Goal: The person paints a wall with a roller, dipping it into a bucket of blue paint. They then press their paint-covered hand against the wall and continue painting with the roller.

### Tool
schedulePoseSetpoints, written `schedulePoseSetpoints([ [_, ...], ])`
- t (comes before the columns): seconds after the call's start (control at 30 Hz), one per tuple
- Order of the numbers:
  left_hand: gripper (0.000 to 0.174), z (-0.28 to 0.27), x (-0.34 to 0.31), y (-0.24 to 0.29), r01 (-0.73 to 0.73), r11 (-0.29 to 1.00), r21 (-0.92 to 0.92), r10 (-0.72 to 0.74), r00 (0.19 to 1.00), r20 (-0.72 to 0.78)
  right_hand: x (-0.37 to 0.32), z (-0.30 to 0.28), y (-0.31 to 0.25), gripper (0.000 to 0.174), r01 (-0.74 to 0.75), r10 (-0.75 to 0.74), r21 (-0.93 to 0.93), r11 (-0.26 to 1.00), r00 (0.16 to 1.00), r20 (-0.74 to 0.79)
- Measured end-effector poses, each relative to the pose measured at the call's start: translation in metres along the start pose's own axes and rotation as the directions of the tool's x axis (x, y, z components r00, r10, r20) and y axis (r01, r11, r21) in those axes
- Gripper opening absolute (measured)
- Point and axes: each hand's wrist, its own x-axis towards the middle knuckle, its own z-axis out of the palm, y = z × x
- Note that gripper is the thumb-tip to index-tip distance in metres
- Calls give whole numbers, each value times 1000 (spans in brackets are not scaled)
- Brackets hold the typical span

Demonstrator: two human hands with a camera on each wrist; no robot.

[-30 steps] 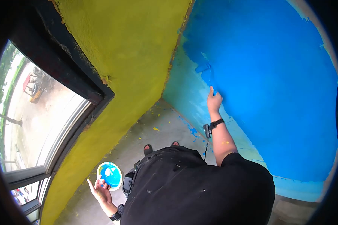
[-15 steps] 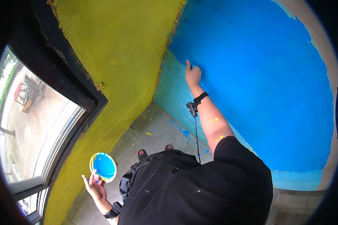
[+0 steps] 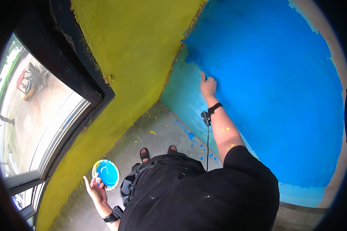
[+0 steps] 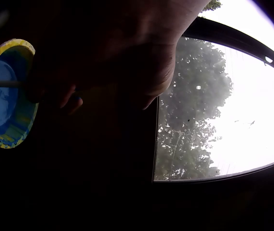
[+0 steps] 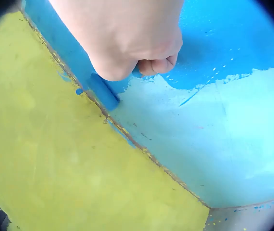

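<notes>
My right hand [image 3: 208, 87] grips the handle of a small paint roller in the head view. The right wrist view shows curled fingers and the blue roller sleeve [image 5: 104, 92] against the wall, close beside the corner with the yellow wall. Darker blue paint [image 3: 266, 88] meets pale turquoise wall [image 3: 181, 82] just below the roller. Down at the left, my left hand [image 3: 97, 192] has some fingers curled round the thin handle of a round tub [image 3: 118, 176] of blue paint; its thumb sticks out. That tub's yellow-smeared rim and the thin handle also show in the dark left wrist view.
A yellow wall [image 3: 131, 50] meets the blue one at a rough-edged corner. Dark-framed windows [image 3: 46, 115] stand at the left. Blue and yellow spatters mark the grey floor [image 3: 162, 134], where two sandalled feet stand. A cable hangs from the right wrist camera [image 3: 206, 118].
My right hand has moved up and toward the yellow corner with the roller, then slightly back down. The left hand still holds the tub; the head view has shifted a little.
</notes>
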Motion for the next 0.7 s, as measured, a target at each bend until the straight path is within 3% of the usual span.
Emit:
schedulePoseSetpoints([
  [0.03, 75, -1, -2, -2, 4, 1000, 5, -4, 1000, -4, 8, 2, -1, 61, 40, -42, -64, 997, 999, -26],
  [0.07, 75, -1, -4, -3, 4, 1000, 1, -4, 1000, -7, 17, -2, -15, 61, -26, 33, -97, 995, 997, 73],
  [0.2, 74, -3, -6, -7, 2, 1000, -1, -2, 1000, 21, 32, 12, -41, 60, -10, 11, -91, 996, 1000, 9],
  [0.3, 75, -6, -9, -8, -4, 1000, -15, 4, 999, 37, 27, 13, -34, 59, -81, 90, -72, 994, 986, 140],
  [0.37, 75, -2, -12, -9, -13, 1000, -14, 14, 999, 32, 8, 7, -15, 58, -49, 55, -111, 993, 997, 49],
  [0.47, 74, -2, -10, -17, -25, 999, -38, 27, 999, 35, -26, 4, 9, 59, -83, 83, -30, 996, 997, 2],
  [0.57, 74, 0, -13, -21, -27, 998, -54, 29, 999, 34, -23, 13, 9, 61, -94, 93, -70, 993, 996, -19],
  [0.7, 77, 1, -16, -19, -14, 1000, -24, 15, 1000, 20, 24, 42, -21, 63, -73, 83, -120, 990, 994, 76],
])
